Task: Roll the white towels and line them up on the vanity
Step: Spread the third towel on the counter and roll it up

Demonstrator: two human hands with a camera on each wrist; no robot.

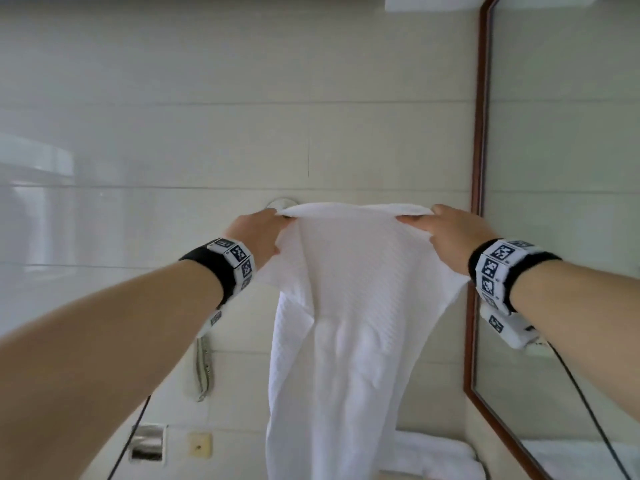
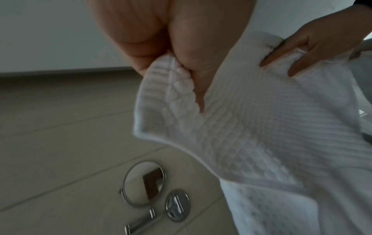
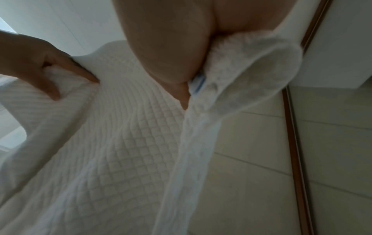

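While held up, white towel (image 1: 349, 289) hangs, left hand (image 1: 258, 233) fingers pinching one top corner, right hand (image 1: 457, 230) the other.

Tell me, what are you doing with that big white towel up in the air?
A person holds a white towel up by its top edge in front of the tiled wall. The left hand pinches one corner and the right hand pinches the other, so the towel hangs down open. It is not rolled yet. More white towelling lies below, beside the mirror.
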